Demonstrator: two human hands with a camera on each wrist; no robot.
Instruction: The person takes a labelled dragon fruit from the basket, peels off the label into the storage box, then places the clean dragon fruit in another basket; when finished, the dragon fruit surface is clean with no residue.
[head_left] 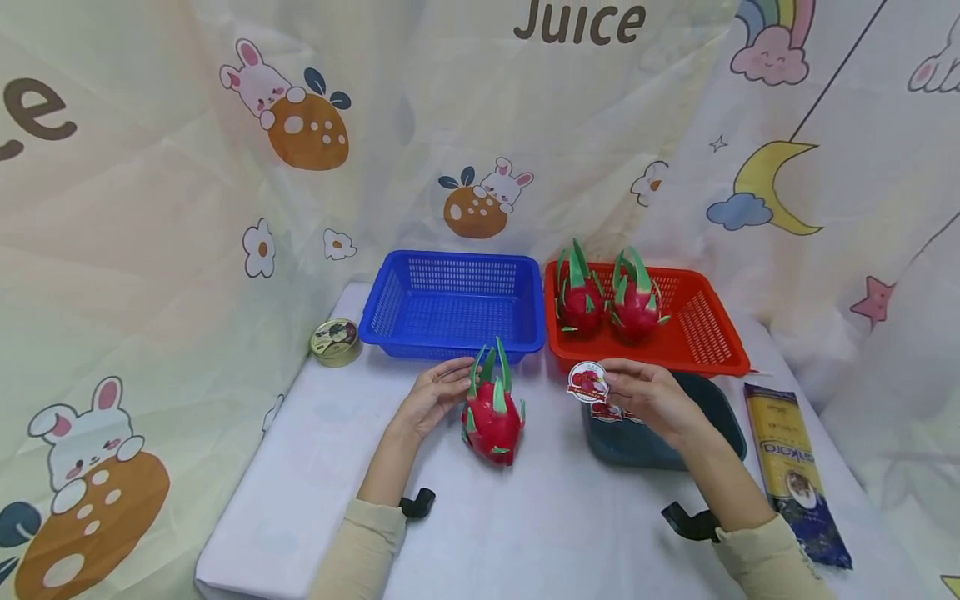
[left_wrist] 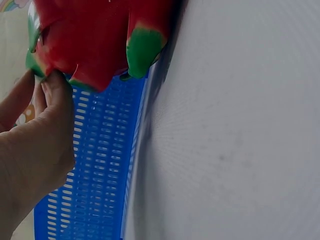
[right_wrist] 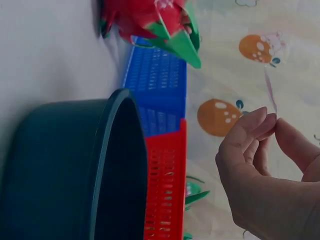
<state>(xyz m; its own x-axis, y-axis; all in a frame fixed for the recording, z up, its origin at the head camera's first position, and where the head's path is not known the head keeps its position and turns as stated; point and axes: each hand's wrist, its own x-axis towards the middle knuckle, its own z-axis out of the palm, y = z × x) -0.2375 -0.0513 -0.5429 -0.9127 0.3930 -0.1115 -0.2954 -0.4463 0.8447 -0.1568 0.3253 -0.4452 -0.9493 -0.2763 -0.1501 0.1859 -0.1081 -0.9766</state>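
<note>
A red dragon fruit (head_left: 493, 427) with green leaf tips stands on the white table, its long leaves pointing up. My left hand (head_left: 435, 395) pinches it by a green tip near the top; the left wrist view shows thumb and finger meeting at the fruit's (left_wrist: 90, 37) edge. Between thumb and fingertips, my right hand (head_left: 657, 398) holds a small round label (head_left: 587, 382) with a red fruit picture, seen edge-on as a thin strip (right_wrist: 270, 90) in the right wrist view. Below that hand is a dark teal tub (head_left: 630, 448) with similar labels (head_left: 606, 412) in it, partly hidden.
At the back, a blue basket (head_left: 453, 343) stands beside a red basket (head_left: 705, 321), which holds two dragon fruits (head_left: 636, 310). A round tin (head_left: 335, 343) sits at the left edge. On the right lies a yellow and blue packet (head_left: 795, 467). Printed cloth hangs behind.
</note>
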